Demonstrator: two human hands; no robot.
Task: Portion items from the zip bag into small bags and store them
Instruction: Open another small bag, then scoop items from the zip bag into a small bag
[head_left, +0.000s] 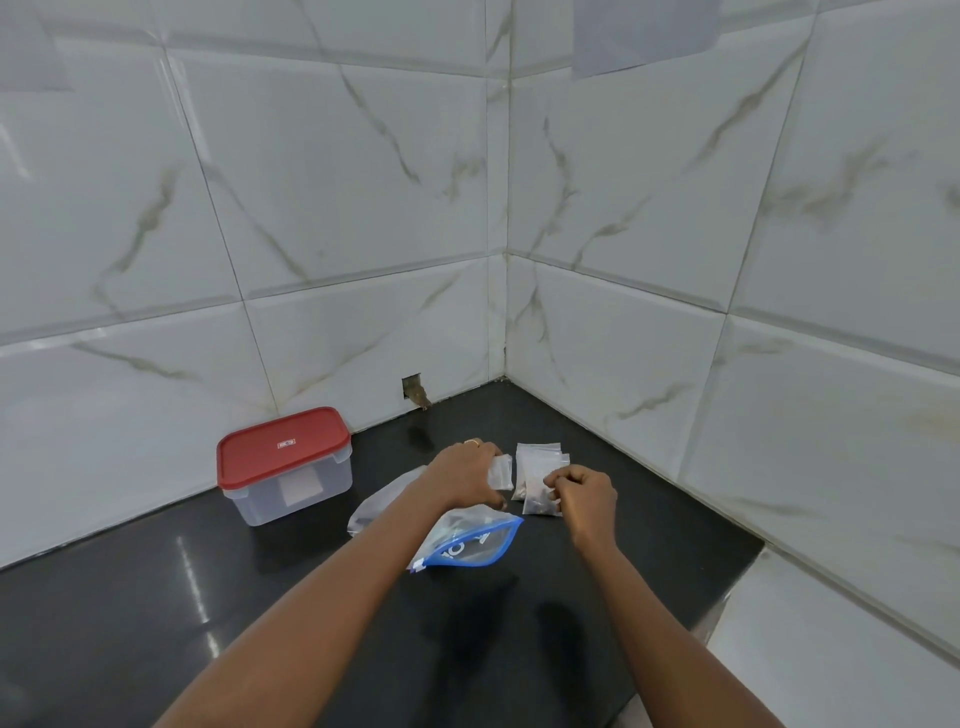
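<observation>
1. While both forearms reach out over the black counter (156, 597), the left hand (462, 475) grips a small clear bag (501, 473), its fingers curled round the bag's left edge. A ring (472, 442) shows on one finger.
2. The right hand (584, 493) is just to the right, its fingers bent tight and pinching the near edge of a pile of small bags (535, 465) that lies flat on the counter.
3. Some bags in that pile seem to hold something dark at their near ends, though the view is too blurred to tell what it is.
4. The zip bag (467, 543), clear with a blue edge and blue print, lies on the counter just below the left wrist, nearer the person than the small bags. I cannot tell whether its mouth is open or closed.
5. Another clear plastic bag (371, 506) lies to the left of the zip bag, partly hidden beneath the left forearm.
6. A clear box (291, 493) with a red lid (283, 447) on it stands well to the left, close to the tiled wall (311, 208).
7. A small hole (412, 388) shows in the wall at counter level, behind the hands.
</observation>
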